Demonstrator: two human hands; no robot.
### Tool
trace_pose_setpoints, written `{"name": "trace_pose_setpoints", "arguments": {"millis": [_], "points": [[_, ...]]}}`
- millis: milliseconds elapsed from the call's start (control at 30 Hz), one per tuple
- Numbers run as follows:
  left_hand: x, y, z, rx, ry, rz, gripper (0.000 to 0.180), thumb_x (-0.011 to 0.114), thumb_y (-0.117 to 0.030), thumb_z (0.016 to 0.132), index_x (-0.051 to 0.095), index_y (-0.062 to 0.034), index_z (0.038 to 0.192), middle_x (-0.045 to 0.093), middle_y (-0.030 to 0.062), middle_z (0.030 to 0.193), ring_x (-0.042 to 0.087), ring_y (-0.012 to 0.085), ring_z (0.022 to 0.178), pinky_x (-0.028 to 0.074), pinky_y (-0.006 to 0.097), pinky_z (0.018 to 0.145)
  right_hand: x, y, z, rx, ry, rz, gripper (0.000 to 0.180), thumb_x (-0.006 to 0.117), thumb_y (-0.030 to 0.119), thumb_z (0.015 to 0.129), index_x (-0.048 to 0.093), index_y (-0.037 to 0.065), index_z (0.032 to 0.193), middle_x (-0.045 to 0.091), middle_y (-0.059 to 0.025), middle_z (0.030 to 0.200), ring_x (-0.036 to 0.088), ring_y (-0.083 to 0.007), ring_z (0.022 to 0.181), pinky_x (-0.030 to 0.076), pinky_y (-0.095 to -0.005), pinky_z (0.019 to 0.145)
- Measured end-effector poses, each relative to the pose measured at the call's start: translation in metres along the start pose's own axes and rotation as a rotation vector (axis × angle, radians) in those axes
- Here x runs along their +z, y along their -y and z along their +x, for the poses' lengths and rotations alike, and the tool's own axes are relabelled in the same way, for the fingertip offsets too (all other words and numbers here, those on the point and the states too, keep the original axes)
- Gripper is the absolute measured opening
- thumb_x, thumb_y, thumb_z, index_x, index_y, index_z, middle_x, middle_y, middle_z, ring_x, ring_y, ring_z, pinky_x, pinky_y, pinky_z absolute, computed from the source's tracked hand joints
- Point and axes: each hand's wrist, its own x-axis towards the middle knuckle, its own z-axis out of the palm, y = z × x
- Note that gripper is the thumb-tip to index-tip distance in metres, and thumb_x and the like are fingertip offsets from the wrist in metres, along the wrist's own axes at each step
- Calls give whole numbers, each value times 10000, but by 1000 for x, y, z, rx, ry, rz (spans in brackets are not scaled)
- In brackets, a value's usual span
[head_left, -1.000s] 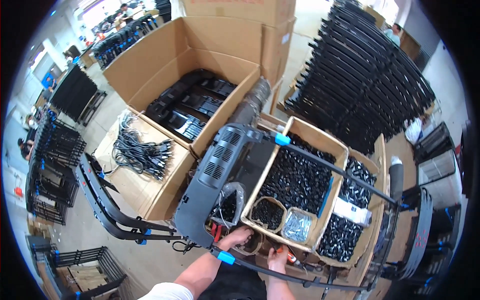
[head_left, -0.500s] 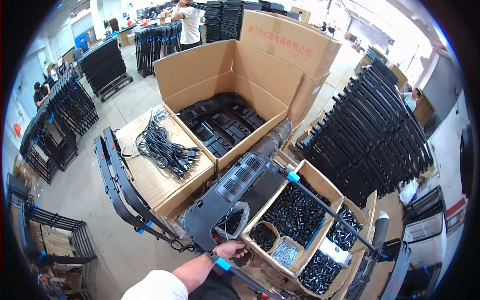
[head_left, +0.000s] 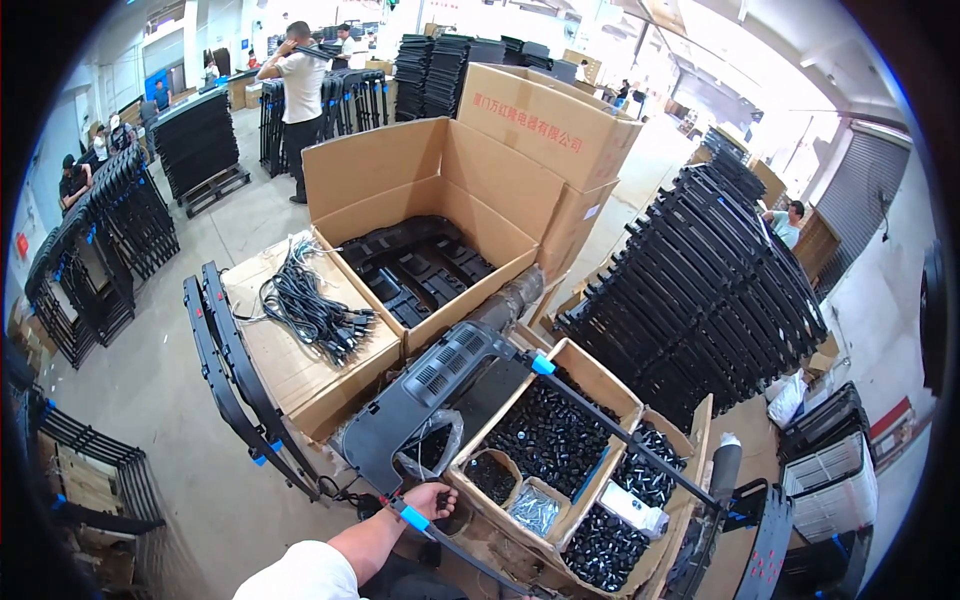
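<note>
The left hand (head_left: 433,500) is reached past the blue clip (head_left: 415,519) of a black frame (head_left: 670,466), near the front corner of a carton tray (head_left: 603,380). Its fingers are curled inward; whether anything is gripped cannot be told, nor can the state of the right hand's fingers. Just beyond the hand, a dark housing (head_left: 385,420) is seen joined to the frame, beside a clear bag (head_left: 447,452). Silver screws (head_left: 535,510) and small black parts (head_left: 545,425) are held in the tray. Farther off, black cables (head_left: 315,315) are heaped on cardboard beside a large carton (head_left: 375,175); stacked frames (head_left: 690,290) are ranged behind.
</note>
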Motion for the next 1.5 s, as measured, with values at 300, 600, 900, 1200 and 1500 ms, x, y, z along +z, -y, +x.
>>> {"name": "trace_pose_setpoints", "arguments": {"millis": [300, 600, 900, 1200, 1500], "points": [[-20, 28, -4, 131, -114, 41, 377, 648, -309, 1031, 613, -86, 1333, 707, 42, 1016, 703, 197, 950, 593, 305, 751, 35, 30, 84, -191, 317, -268, 452, 820, 59, 880, 612, 32, 1281, 706, -123, 1165, 701, -205, 1037, 565, -359, 921], [-26, 45, -4, 242, -41, -81, 243, 635, -219, 1035, 701, -87, 1228, 664, 1, 911, 645, 116, 735, 545, 258, 608, 84, 19, 126, -224, 554, -186, 523, 809, 61, 889, 546, 41, 1341, 666, -153, 1300, 682, -212, 1104, 558, -348, 957], [-42, 96, -125, 194, -337, 98, 224, 563, -247, 1079, 701, -71, 1089, 663, -7, 851, 604, 110, 723, 471, 251, 586, 88, 12, 122, -140, 614, -116, 460, 764, 87, 935, 538, 40, 1332, 666, -125, 1268, 647, -186, 1095, 535, -342, 974], [80, 42, -213, 522, -254, -140, 277, 547, -333, 1090, 628, -70, 1063, 575, -11, 851, 507, 113, 737, 427, 242, 605, 119, 16, 142, -48, 607, -102, 379, 799, 46, 886, 649, 60, 1234, 698, -90, 1174, 667, -178, 1049, 555, -320, 913], [125, -35, -175, 608, -134, -381, 254, 551, -323, 1088, 637, -86, 1059, 579, -13, 852, 512, 124, 714, 430, 255, 603, 155, -23, 173, -125, 622, 0, 550, 755, -2, 851, 487, -7, 1331, 648, -167, 1276, 633, -237, 1177, 491, -396, 1074]]}}
